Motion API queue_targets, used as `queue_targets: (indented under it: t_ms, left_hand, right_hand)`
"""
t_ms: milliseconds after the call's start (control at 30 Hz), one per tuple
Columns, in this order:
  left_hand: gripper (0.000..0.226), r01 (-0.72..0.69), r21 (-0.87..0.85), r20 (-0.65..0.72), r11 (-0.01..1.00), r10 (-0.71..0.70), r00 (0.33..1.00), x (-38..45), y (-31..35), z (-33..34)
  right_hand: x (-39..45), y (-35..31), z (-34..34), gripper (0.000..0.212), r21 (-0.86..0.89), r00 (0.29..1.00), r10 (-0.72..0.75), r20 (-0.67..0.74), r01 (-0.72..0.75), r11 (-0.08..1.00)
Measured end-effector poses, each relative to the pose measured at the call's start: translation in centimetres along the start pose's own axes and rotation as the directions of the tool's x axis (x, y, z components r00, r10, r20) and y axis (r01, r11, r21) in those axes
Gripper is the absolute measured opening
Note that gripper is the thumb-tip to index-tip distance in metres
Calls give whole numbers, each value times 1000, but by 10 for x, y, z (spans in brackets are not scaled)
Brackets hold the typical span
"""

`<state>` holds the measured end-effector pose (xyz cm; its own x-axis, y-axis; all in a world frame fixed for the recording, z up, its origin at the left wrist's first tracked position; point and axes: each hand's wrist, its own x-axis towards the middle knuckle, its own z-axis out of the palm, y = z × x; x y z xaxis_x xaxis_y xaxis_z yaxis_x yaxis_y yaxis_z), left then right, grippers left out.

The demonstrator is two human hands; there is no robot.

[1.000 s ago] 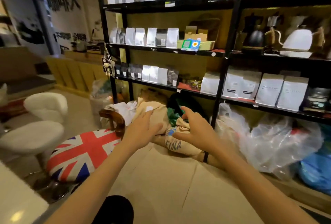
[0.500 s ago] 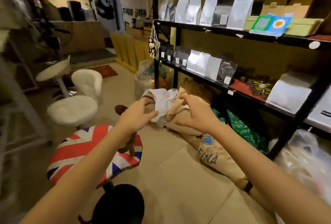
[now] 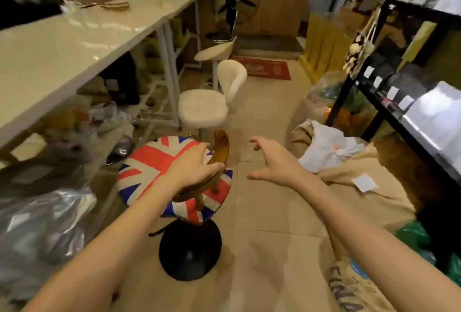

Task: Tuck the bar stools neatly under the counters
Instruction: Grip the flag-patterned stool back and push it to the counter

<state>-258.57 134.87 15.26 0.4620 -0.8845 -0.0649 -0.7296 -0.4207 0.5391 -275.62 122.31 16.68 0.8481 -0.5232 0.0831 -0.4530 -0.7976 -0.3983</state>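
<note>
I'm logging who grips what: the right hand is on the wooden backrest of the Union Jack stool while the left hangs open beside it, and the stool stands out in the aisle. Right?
Sides swapped. In the head view the left hand is on the wooden backrest of the Union Jack stool; the right hand hangs open beside it. The stool does stand in the aisle.

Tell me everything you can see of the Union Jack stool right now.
The Union Jack stool has a round padded seat in worn red, white and blue fabric, a low curved wooden backrest on wooden spindles, and a round black base. It stands upright in the aisle, not tucked beneath the white counter. The left hand grips its backrest.
</note>
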Motion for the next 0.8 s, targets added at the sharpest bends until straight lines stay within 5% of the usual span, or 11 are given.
queue_targets:
  t_ms: [367, 800]
  left_hand:
    - [86, 257, 27, -75, 966, -254, 964, 42, -38, 47]
    - [76, 407, 106, -127, 907, -393, 911, 58, -51, 79]
  right_hand:
    - [121, 42, 51, 97, 5, 907, -370, 202, 377, 926]
    - [192, 47, 97, 83, -120, 546, -616, 568, 795, 595]
